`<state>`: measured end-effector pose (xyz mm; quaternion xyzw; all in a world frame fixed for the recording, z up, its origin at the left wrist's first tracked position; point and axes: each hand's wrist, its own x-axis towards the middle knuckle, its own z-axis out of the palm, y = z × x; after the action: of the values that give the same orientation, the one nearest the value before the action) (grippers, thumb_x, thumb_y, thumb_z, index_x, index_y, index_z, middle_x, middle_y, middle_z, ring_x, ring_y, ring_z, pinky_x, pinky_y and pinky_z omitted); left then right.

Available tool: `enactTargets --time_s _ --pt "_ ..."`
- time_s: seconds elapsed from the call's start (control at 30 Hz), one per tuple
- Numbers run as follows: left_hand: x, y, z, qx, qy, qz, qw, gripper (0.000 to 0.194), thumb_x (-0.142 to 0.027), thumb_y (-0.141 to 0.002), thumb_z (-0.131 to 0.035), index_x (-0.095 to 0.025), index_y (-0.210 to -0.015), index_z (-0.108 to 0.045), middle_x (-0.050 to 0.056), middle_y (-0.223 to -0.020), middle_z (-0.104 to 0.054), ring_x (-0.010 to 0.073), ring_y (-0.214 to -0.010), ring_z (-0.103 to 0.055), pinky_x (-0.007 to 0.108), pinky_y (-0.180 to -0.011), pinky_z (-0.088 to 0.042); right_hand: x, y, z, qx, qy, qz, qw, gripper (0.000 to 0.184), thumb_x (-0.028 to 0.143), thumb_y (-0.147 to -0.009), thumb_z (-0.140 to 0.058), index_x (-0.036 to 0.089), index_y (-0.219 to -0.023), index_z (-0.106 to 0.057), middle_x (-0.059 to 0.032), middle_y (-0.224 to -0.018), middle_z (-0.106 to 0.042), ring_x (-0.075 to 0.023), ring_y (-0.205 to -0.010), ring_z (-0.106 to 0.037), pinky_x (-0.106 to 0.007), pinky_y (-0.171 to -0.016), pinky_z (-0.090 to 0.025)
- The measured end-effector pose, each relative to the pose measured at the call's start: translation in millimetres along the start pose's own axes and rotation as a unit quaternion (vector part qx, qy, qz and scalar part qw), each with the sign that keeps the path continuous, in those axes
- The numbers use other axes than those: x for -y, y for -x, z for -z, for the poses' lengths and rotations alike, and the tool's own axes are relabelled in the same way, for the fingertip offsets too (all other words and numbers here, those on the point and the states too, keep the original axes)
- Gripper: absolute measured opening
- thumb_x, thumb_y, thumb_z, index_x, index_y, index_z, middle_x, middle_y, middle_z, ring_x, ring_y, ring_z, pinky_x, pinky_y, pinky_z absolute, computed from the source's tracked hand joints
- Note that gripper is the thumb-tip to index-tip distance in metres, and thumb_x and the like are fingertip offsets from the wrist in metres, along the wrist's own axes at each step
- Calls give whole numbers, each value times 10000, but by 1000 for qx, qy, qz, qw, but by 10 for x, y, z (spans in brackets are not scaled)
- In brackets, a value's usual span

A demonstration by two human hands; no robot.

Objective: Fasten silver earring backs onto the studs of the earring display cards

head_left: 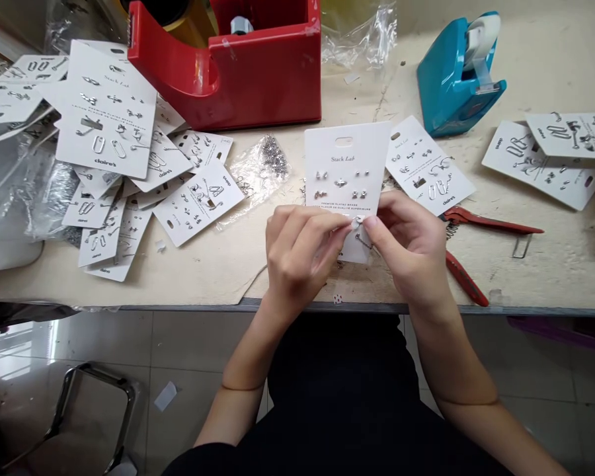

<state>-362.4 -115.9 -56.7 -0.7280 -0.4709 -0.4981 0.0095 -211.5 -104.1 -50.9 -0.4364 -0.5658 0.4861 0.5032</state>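
Observation:
A white earring card [344, 149] printed "Stack Lab" stands nearly upright over the table edge, with several small silver studs fixed in rows. My right hand [414, 248] grips its right edge, thumb across the front of the lower part. From the left, my left hand [297, 254] pinches thumb and forefinger together at the card's lower middle. A tiny pale, shiny piece [359, 219] shows between the two hands' fingertips; its exact kind is too small to make out. Just below it, a short silver chain [363, 242] hangs against the card. My fingers hide part of the lower print.
Filled earring cards [112, 112] pile up at left; more cards [540, 165] lie at right. A red tape dispenser [272, 79] and a teal one [456, 79] stand behind. Red-handled pliers [490, 221] lie beside my right hand. A plastic bag [262, 175] holds small metal parts.

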Motion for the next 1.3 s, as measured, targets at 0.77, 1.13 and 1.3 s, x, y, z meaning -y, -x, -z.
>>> enactTargets --time_s 0.77,1.13,1.3 --pt "9 53 -2 -19 -7 -4 1000 143 -154 -876 -747 -198 -993 -680 -2 -872 -757 131 -795 -664 280 -752 -517 -16 56 -4 4 18 28 999 102 250 -964 -610 241 -1011 -700 -25 -936 -676 -131 -805 -642 -250 -699 -564" --pt "32 59 7 -20 0 23 1000 113 -288 -932 -690 -205 -998 -728 24 -865 -708 150 -834 -619 305 -785 -468 34 55 -5 5 11 26 1000 113 193 -945 -619 231 -987 -716 -7 -896 -693 -104 -754 -643 -217 -663 -551" --pt "18 46 3 -2 -38 -7 999 167 -279 -901 -737 -210 -1048 -697 32 -969 -683 156 -932 -610 300 -848 -473 34 49 -7 -4 3 15 1000 113 193 -938 -625 237 -972 -723 -4 -899 -708 -113 -787 -668 -224 -698 -560"
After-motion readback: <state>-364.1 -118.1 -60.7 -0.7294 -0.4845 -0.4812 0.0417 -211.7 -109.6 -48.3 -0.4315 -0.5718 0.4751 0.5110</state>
